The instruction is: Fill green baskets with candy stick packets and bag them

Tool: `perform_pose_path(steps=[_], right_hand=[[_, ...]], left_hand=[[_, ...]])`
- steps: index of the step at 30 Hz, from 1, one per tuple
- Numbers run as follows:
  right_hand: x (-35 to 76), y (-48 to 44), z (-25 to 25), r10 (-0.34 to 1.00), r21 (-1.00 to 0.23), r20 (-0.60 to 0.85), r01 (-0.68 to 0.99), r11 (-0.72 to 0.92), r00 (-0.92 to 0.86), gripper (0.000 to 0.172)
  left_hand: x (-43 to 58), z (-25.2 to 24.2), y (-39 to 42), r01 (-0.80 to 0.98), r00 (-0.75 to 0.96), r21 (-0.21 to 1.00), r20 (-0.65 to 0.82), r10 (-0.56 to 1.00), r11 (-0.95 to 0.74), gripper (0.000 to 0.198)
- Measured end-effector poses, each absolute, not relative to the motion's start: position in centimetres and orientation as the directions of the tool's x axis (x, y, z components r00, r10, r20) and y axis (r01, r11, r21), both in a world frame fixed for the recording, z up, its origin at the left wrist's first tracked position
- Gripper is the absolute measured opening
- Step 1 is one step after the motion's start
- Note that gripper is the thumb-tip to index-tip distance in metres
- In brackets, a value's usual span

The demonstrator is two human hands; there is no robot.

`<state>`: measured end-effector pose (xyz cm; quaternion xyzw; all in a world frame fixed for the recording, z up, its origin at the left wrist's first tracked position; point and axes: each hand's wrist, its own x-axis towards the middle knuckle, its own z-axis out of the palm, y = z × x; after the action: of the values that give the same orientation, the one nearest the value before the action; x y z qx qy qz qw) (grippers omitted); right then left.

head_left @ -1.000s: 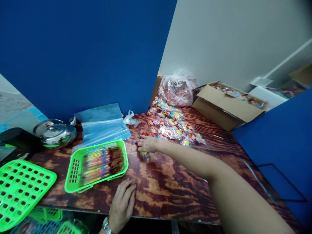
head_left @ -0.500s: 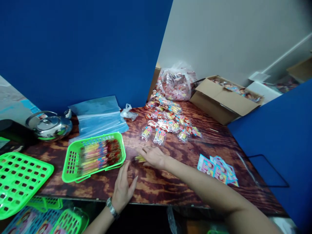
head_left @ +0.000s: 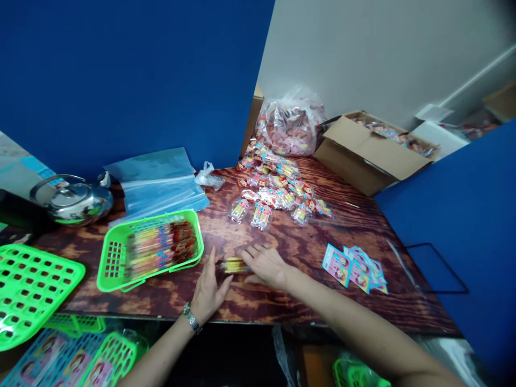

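My left hand and my right hand lie near the front edge of the wooden table, fingers stretched out. Between them sits a small yellow packet; the fingertips of both hands touch its ends. Left of my hands stands a green basket holding several long colourful packets. Behind my hands a loose pile of cartoon-printed packets spreads across the table. A wristwatch is on my left wrist.
A stack of printed cards lies at the right. Clear plastic bags and a metal kettle sit at the back left. A full plastic bag, a cardboard box and a green tray are around. Blue panels stand behind and right.
My right hand has pulled back from the packet pile to the table's front with a yellow packet. My left hand has moved up to meet it. The cards came into view.
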<state>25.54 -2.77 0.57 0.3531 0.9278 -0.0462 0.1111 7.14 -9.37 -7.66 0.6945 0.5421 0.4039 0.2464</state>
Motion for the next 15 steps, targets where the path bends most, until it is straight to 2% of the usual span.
perform_pose_path(steps=[6, 12, 15], right_hand=[[26.8, -3.3, 0.4, 0.666, -0.053, -0.291, 0.707, 0.705, -0.687, 0.057], [26.4, -4.4, -0.3, 0.648, -0.088, -0.28, 0.691, 0.717, -0.708, 0.041], [26.5, -4.1, 0.3, 0.572, -0.215, -0.27, 0.628, 0.748, -0.774, 0.044]], left_hand=[[7.7, -7.7, -9.7, 0.504, 0.189, 0.795, 0.28, 0.941, -0.337, 0.084], [7.7, -7.4, -9.8, 0.558, 0.229, 0.728, 0.327, 0.917, -0.399, 0.085], [7.7, -7.2, -9.5, 0.556, 0.253, 0.698, 0.375, 0.892, -0.451, 0.076]])
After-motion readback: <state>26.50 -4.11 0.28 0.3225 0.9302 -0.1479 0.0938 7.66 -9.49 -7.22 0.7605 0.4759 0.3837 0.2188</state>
